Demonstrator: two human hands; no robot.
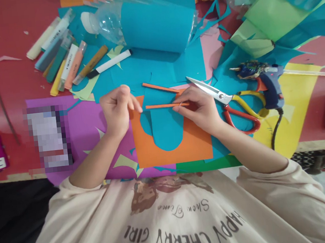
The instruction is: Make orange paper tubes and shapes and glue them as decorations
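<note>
My right hand (198, 106) is pinched on a narrow orange paper strip (159, 106), which points left. A second orange strip (159, 87) slants just above it, its right end reaching my right fingers. My left hand (119, 110) is curled closed, thumb against the bent fingers; whatever it may hold is hidden. Between and below the hands lies an orange sheet (174, 157) with a blue round-ended paper piece (168, 132) on it. Scissors with red and yellow handles (220, 96) lie open just right of my right hand.
A clear bottle wrapped in blue paper (158, 25) lies at the back. Several markers (60, 62) are heaped at the left, above a blurred phone (49, 137). A hot glue gun (271, 79) with a cord rests on the right. Paper scraps (124, 164) are scattered around.
</note>
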